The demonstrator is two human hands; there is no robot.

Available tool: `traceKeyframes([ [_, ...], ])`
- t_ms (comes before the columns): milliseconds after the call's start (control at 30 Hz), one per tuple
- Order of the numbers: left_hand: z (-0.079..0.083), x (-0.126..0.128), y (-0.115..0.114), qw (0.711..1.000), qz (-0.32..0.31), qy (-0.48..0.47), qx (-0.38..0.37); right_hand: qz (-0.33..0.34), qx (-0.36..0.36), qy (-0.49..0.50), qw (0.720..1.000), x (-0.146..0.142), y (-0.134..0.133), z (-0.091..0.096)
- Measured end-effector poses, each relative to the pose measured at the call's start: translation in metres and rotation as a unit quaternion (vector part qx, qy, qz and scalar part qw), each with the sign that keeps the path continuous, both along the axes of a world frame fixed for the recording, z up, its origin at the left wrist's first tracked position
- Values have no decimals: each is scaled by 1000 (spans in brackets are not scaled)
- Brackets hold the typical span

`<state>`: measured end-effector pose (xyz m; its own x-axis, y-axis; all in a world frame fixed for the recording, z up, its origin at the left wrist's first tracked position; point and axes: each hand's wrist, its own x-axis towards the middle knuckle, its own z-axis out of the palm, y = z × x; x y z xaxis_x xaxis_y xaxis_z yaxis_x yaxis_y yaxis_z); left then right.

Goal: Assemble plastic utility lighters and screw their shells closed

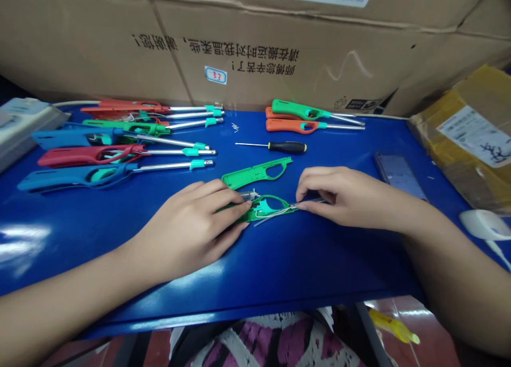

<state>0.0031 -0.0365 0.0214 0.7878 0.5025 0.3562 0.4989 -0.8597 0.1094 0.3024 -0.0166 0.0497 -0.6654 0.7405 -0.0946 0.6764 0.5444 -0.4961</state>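
An opened green lighter body (249,215) lies on the blue table, its teal trigger (262,208) and thin wires showing. My left hand (203,220) is over the handle end, fingers curled round it and hiding much of it. Pinched between the thumb and fingers of my right hand (331,194) is the metal tube (295,205) at the front end, partly hidden. Just beyond lies the separate green half shell (257,173). Farther back is a screwdriver (287,147) with a black and yellow handle, near several small screws (235,127).
Several long lighters (91,156) in red, blue and green lie at left. Green and orange lighters (293,125) lie at back right. A large cardboard box (239,15) borders the table's back. A phone (399,175), a taped carton (467,143) and a white device (485,224) are at right.
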Motion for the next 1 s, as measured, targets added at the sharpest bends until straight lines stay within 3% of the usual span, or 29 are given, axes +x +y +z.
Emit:
traceKeyframes([
  [367, -10, 0, 4, 999, 3, -9, -39, -32, -19, 32, 999, -5, 1, -7],
  [600, -7, 1, 3, 1000, 1, -3, -27, -41, -23, 16, 999, -5, -1, -6],
  [867, -5, 1, 2, 1000, 12, -1, 1, 27, 46, 31, 998, -11, -9, -6],
  [1000, -6, 1, 1, 1000, 12, 8, 15, 81, 114, -40, 989, -19, -15, -12],
])
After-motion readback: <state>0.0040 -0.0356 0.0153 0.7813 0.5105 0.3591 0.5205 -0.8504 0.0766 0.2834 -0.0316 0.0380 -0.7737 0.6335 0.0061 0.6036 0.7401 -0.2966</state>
